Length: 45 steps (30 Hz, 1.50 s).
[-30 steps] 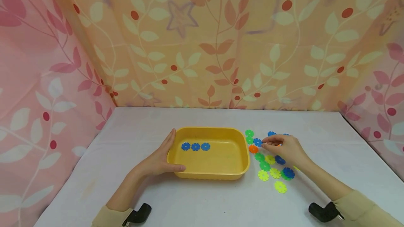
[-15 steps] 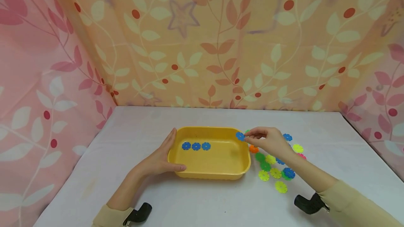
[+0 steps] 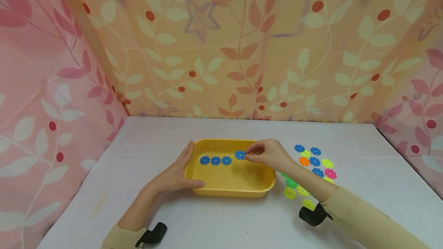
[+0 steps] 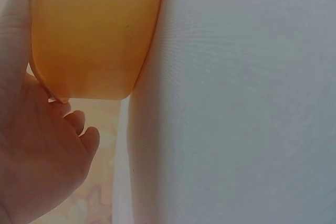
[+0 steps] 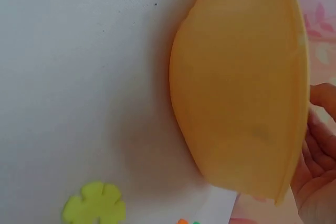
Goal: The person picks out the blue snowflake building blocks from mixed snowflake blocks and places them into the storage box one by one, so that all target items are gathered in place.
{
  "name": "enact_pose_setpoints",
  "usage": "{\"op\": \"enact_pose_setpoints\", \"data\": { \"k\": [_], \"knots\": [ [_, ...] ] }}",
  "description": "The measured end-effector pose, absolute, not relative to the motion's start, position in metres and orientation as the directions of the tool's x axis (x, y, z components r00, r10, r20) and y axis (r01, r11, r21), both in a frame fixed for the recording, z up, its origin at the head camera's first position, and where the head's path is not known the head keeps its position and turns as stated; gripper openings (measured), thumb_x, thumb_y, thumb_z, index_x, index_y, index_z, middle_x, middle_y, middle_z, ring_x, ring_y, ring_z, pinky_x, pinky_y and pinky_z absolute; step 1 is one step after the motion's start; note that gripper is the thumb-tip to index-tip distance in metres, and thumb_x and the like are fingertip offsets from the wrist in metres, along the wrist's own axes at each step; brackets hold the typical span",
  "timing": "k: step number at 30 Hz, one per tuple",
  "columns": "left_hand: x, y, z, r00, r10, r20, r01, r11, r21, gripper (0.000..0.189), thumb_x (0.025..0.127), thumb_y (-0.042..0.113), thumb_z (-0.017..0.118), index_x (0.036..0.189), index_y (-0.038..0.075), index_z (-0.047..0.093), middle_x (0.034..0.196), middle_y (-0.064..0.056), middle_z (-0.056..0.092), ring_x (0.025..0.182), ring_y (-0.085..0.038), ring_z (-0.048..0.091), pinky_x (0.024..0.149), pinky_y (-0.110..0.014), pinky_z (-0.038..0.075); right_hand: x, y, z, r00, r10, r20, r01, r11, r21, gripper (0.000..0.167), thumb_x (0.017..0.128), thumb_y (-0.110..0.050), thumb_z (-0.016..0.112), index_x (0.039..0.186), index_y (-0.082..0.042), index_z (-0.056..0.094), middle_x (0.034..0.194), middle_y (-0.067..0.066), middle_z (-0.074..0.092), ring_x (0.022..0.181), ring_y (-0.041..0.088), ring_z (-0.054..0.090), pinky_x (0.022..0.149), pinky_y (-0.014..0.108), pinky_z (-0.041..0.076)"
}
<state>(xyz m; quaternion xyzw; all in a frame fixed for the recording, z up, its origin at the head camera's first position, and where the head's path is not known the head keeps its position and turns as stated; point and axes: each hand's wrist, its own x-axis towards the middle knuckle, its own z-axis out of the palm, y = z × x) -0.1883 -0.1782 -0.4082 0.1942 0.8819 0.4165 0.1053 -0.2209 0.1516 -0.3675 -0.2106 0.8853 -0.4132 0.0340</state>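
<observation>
A yellow plastic tray (image 3: 228,194) stands on the table. My left hand (image 3: 173,176) holds its left end, with the thumb over the front rim and the fingers along the side; the left wrist view shows this hand (image 4: 47,150) against the tray wall (image 4: 94,40). Inside the tray lie three blue notched flower-shaped discs (image 3: 215,160) in a row. My right hand (image 3: 271,155) pinches another blue flower-shaped disc (image 3: 240,155) over the tray, just right of the row. In the right wrist view the tray's outer wall (image 5: 236,87) hides the pinched disc.
Right of the tray, several loose discs lie scattered: blue (image 3: 315,151), orange (image 3: 304,161), pink (image 3: 330,173), green (image 3: 291,183) and yellow (image 3: 289,193). My right forearm crosses above some of them. Patterned curtains (image 3: 242,49) stand behind and beside the white table (image 3: 214,222).
My right hand has carried the blue disc left, from the loose discs over the tray's right rim into the space above the tray. The left hand keeps its place.
</observation>
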Motion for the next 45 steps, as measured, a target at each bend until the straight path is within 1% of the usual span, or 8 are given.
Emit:
{"op": "enact_pose_setpoints", "data": {
  "k": [6,12,18,21,24,30,32,45],
  "knots": [
    [-0.188,-0.178,-0.408,-0.902,0.432,-0.029,0.253,0.580,0.775,0.128,0.070,0.051,0.083,0.157,0.020,-0.007,0.163,0.001,-0.009,0.149,-0.024,-0.005,0.116,-0.053,0.011,-0.231,0.134,-0.377,-0.879,-0.465,0.108,-0.422,0.649,-0.633,0.012,0.081,-0.017,0.080,0.089,-0.008,0.076,0.076,-0.007,0.069,0.069,0.009,0.061,0.065,0.021,0.053],
    [-0.187,-0.178,-0.407,-0.903,0.428,-0.035,0.245,0.578,0.778,0.128,0.071,0.050,0.083,0.157,0.022,-0.007,0.163,0.004,-0.010,0.149,-0.023,-0.004,0.116,-0.054,0.011,-0.237,0.122,-0.383,-0.893,-0.448,0.026,-0.394,0.754,-0.526,0.007,0.080,-0.015,0.081,0.081,-0.010,0.075,0.070,-0.007,0.065,0.067,0.010,0.056,0.063,0.022,0.050],
    [-0.188,-0.178,-0.407,-0.907,0.420,-0.039,0.237,0.585,0.776,0.128,0.070,0.050,0.083,0.157,0.022,-0.007,0.163,0.004,-0.009,0.149,-0.023,-0.004,0.115,-0.054,0.012,-0.240,0.116,-0.387,-0.898,-0.439,0.033,-0.407,0.800,-0.441,0.007,0.080,-0.014,0.081,0.078,-0.011,0.074,0.070,-0.007,0.064,0.069,0.011,0.055,0.071,0.028,0.050],
    [-0.188,-0.178,-0.407,-0.907,0.419,-0.038,0.236,0.584,0.777,0.128,0.071,0.049,0.083,0.157,0.022,-0.007,0.163,0.004,-0.009,0.149,-0.023,-0.004,0.116,-0.054,0.011,-0.242,0.115,-0.387,-0.898,-0.438,0.034,-0.407,0.801,-0.440,0.007,0.081,-0.014,0.080,0.079,-0.011,0.074,0.071,-0.007,0.065,0.070,0.011,0.055,0.074,0.029,0.050],
    [-0.188,-0.178,-0.408,-0.905,0.423,-0.036,0.240,0.579,0.779,0.127,0.071,0.048,0.083,0.157,0.022,-0.007,0.163,0.004,-0.010,0.149,-0.024,-0.004,0.115,-0.054,0.011,-0.242,0.115,-0.388,-0.901,-0.432,0.026,-0.396,0.798,-0.455,0.008,0.080,-0.015,0.081,0.079,-0.010,0.074,0.070,-0.006,0.065,0.069,0.010,0.056,0.071,0.027,0.050],
    [-0.187,-0.178,-0.408,-0.905,0.424,-0.037,0.238,0.576,0.782,0.127,0.071,0.049,0.083,0.157,0.022,-0.007,0.163,0.004,-0.010,0.149,-0.024,-0.004,0.115,-0.054,0.012,-0.242,0.116,-0.387,-0.907,-0.421,-0.026,-0.351,0.787,-0.508,0.022,0.072,-0.017,0.087,0.085,-0.006,0.073,0.071,-0.005,0.064,0.067,0.009,0.056,0.066,0.024,0.050],
    [-0.187,-0.178,-0.407,-0.906,0.422,-0.040,0.234,0.576,0.783,0.127,0.071,0.048,0.083,0.157,0.022,-0.007,0.163,0.004,-0.010,0.149,-0.024,-0.004,0.116,-0.054,0.012,-0.242,0.116,-0.387,-0.909,-0.415,-0.032,-0.338,0.782,-0.524,0.024,0.071,-0.017,0.088,0.086,-0.006,0.073,0.071,-0.005,0.063,0.067,0.009,0.056,0.066,0.023,0.050],
    [-0.188,-0.178,-0.408,-0.905,0.424,-0.036,0.239,0.578,0.780,0.127,0.071,0.047,0.084,0.157,0.022,-0.007,0.163,0.003,-0.009,0.149,-0.024,-0.004,0.115,-0.053,0.013,-0.245,0.114,-0.394,-0.917,-0.399,0.026,-0.348,0.764,-0.544,0.017,0.074,-0.011,0.085,0.083,-0.005,0.073,0.072,-0.004,0.066,0.067,0.008,0.060,0.068,0.023,0.052]
  ]
}}
